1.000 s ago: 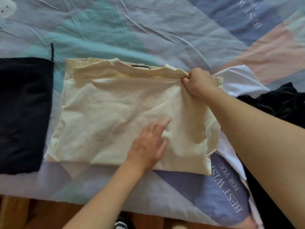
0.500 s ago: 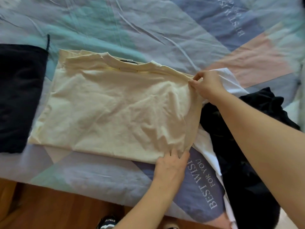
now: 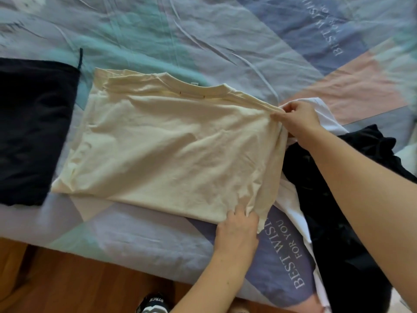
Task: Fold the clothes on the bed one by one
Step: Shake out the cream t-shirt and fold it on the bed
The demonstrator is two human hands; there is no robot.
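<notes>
We see the cream T-shirt [image 3: 171, 145] lying flat on the patchwork bedspread [image 3: 225, 41], between a folded black garment [image 3: 31, 129] at left and a black-and-white clothes pile [image 3: 334, 199] at right. Our right hand [image 3: 295, 120] pinches its far right corner; our left hand [image 3: 239, 229] grips its near right corner.

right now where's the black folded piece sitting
In the head view the black folded piece lies flat on the bed's left side, just left of the cream t-shirt, near the bed's front edge.
</notes>
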